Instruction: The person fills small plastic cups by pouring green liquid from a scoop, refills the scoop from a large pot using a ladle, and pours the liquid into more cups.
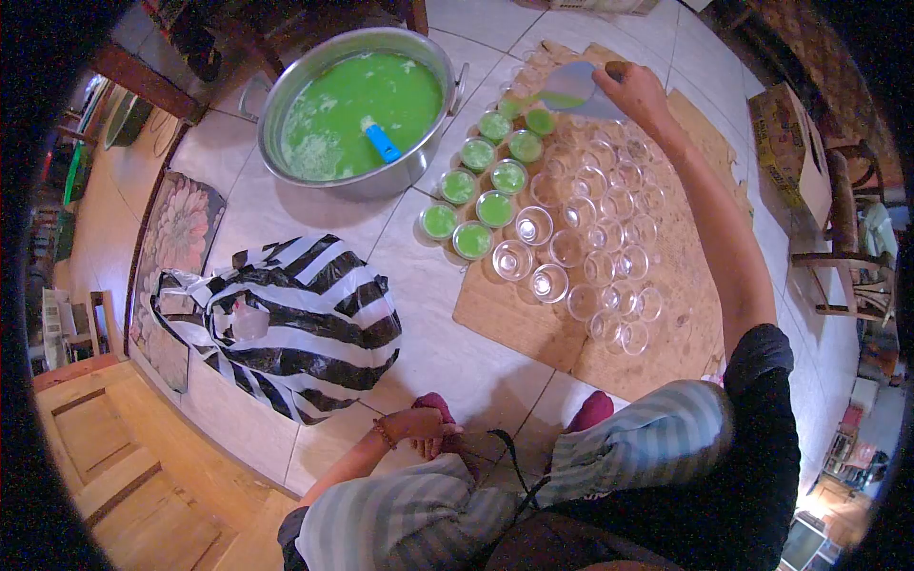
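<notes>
My right hand (633, 95) is closed on a translucent plastic pitcher (577, 89), which is tilted over the far cups with green liquid inside. Beneath and in front of it run two rows of clear plastic cups holding green liquid, among them a near filled cup (472, 240). Many unfilled clear cups, such as this one (548, 283), stand close together to their right. Low down by my left foot, my left hand (428, 426) hangs with its fingers curled and no object showing in them.
A large metal pot (419, 171) of green liquid stands at the upper left, a blue handle (383, 141) sticking out. A black-and-white striped plastic bag (324, 324) lies nearer. Flattened cardboard (619, 371) lies under the cups. A cardboard box (790, 152) and chair (862, 238) are at right.
</notes>
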The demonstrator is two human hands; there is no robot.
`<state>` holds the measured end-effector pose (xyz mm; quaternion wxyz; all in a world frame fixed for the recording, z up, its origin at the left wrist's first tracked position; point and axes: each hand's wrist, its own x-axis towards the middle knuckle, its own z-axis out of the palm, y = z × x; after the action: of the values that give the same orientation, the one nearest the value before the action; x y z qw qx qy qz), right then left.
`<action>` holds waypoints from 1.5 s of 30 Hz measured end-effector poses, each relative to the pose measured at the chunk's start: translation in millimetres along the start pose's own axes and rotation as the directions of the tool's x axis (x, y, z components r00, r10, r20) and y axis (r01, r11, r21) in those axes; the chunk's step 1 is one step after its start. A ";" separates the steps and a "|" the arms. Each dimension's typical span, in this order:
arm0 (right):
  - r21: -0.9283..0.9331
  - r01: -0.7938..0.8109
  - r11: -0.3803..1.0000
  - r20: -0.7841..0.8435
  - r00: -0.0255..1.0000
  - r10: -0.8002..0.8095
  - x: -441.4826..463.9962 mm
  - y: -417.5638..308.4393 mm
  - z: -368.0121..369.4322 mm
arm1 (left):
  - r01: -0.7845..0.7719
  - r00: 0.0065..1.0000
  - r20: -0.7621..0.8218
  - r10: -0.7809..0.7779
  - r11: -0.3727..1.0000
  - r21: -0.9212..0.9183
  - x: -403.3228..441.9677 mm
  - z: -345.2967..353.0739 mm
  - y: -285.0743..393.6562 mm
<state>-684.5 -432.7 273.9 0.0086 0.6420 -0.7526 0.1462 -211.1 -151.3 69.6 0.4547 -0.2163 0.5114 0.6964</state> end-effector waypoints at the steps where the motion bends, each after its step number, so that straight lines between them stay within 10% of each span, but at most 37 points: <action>1: -0.011 0.005 1.000 -0.011 1.000 -0.005 0.5 -0.6 0.5 | -0.007 1.000 -0.015 0.007 1.000 0.007 -6.3 -0.2 4.6; 24: -0.315 0.581 0.750 -0.013 0.788 -0.616 8.4 -58.7 20.2 | 0.224 0.974 0.033 -0.224 0.975 -0.002 1.3 -2.0 11.1; 27: -0.428 0.530 0.733 -0.083 0.784 -0.615 5.3 -64.1 31.1 | 0.162 0.987 0.021 -0.162 0.987 -0.023 -7.2 -0.8 13.4; 35: 0.121 0.153 0.981 -0.034 0.988 -0.150 -29.2 22.8 -1.6 | -0.193 0.942 -0.210 0.262 0.934 0.300 -13.6 11.2 38.3; 39: 0.429 0.023 0.903 0.082 0.995 -0.065 -58.4 80.1 10.9 | -0.349 0.587 -0.545 0.599 0.794 0.497 -87.3 1.1 136.7; 42: 0.827 -0.229 0.513 0.198 0.973 0.115 -112.2 8.1 -12.2 | -0.515 0.451 -0.653 0.608 0.775 0.366 -123.1 -5.3 178.3; 45: 0.897 -0.191 0.399 0.160 0.981 0.112 -153.4 -75.1 -39.9 | -0.706 0.203 -0.725 0.658 0.612 0.358 -137.9 -16.8 205.2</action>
<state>-591.8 -285.7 297.0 -0.3808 0.4783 -0.6084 0.5060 -321.2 -236.3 274.6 -0.1912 -0.2699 0.6791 0.6553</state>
